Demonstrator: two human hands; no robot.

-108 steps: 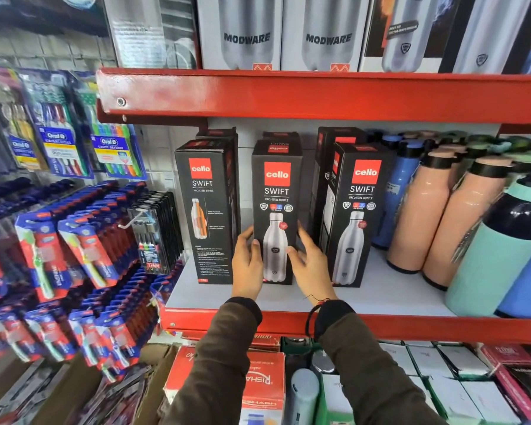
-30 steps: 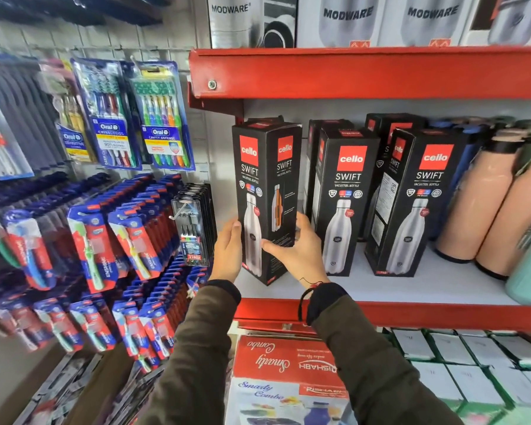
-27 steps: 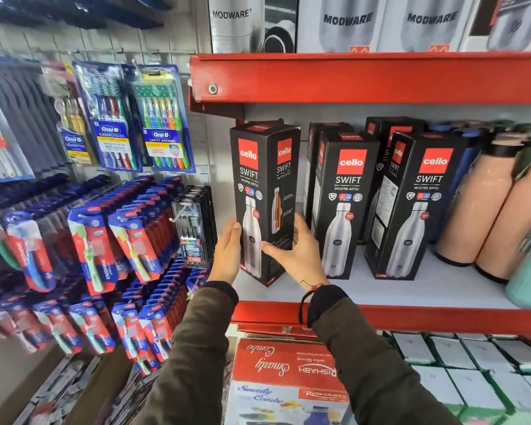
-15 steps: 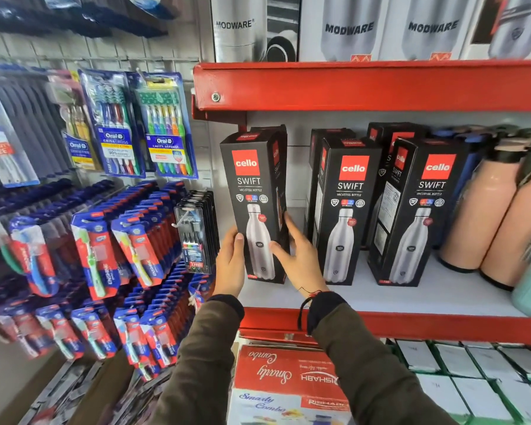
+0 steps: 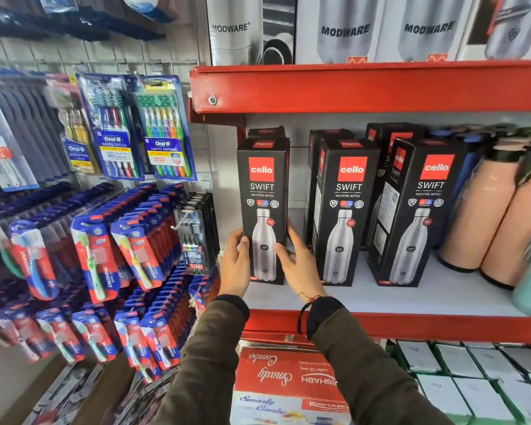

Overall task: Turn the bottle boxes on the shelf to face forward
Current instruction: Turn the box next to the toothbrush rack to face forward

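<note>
My left hand [image 5: 235, 265] and right hand [image 5: 301, 265] clasp the leftmost bottle box [image 5: 262, 210] low on its sides, fingers loosely curled against the card. I'd settle it square with its neighbours, pressing evenly so it doesn't tip. The box stands upright between my palms on the shelf [image 5: 411, 297], logo forward.

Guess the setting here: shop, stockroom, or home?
Most likely a retail shop aisle: boxed Cello Swift bottles fronted on a red shelf, rows of carded toothbrush packs hanging beside it, and loose flasks on display.
</note>
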